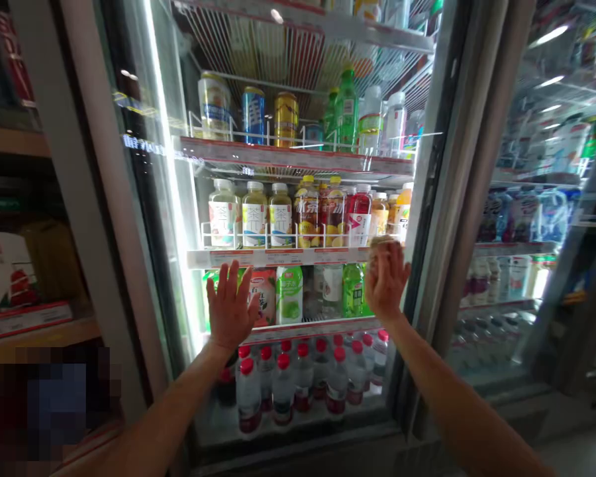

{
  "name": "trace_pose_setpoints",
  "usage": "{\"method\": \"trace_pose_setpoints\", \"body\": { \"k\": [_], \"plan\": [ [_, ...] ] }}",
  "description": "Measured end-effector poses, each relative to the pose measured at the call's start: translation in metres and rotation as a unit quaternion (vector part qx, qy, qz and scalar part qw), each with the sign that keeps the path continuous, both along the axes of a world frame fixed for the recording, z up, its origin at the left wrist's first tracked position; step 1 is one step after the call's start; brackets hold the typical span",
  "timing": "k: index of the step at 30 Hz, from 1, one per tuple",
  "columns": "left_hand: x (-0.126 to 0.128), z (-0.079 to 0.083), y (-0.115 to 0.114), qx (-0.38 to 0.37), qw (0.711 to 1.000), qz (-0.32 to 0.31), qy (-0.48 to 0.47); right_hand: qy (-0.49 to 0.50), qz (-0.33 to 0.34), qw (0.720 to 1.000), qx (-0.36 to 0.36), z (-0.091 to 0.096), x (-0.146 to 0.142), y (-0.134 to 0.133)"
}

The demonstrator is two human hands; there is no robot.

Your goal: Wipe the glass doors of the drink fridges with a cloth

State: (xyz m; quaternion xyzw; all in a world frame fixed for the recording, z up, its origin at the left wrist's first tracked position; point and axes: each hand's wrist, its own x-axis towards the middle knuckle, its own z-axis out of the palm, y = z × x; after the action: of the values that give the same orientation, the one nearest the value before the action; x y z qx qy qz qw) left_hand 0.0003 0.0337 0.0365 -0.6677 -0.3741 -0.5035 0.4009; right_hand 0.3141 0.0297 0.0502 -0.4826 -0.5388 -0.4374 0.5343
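Observation:
My left hand (231, 308) is raised with fingers spread and holds nothing. It is in front of the lower shelf of a lit drinks cooler, nearest a red-labelled bottle (262, 298). My right hand (386, 281) is at the right side of the cooler, before the price strip (238, 258). Its fingers look bent, and a blurred tan patch (381, 245) shows at their tips. I cannot make out what it is. Between the hands stand a green-and-white bottle (289, 295) and a green bottle (352, 291).
Reflections lie across the cooler front. Tea bottles (254, 215) and cans (285, 119) fill higher shelves; red-capped water bottles (283, 391) stand at the bottom. A metal door frame (469, 199) and another cooler (516, 212) are on the right. Wooden shelving (44, 338) stands left.

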Motion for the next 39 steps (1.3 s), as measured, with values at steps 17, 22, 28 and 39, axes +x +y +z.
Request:
{"method": "trace_pose_setpoints", "body": {
  "k": [17, 22, 28, 39],
  "plan": [
    [0.001, 0.001, -0.001, 0.031, 0.999, 0.005, 0.007, -0.082, 0.062, 0.995, -0.001, 0.005, -0.057, -0.002],
    [0.001, 0.001, -0.003, 0.021, 1.0, 0.004, 0.007, -0.077, 0.055, 0.995, 0.012, 0.005, -0.051, -0.002],
    [0.001, 0.0, -0.002, 0.024, 1.0, 0.004, 0.006, -0.082, 0.051, 0.995, 0.0, 0.006, -0.061, -0.003],
    [0.0, 0.0, -0.005, 0.024, 1.0, 0.008, 0.012, 0.005, 0.014, 1.0, 0.017, 0.005, -0.034, -0.001]
  ]
}}
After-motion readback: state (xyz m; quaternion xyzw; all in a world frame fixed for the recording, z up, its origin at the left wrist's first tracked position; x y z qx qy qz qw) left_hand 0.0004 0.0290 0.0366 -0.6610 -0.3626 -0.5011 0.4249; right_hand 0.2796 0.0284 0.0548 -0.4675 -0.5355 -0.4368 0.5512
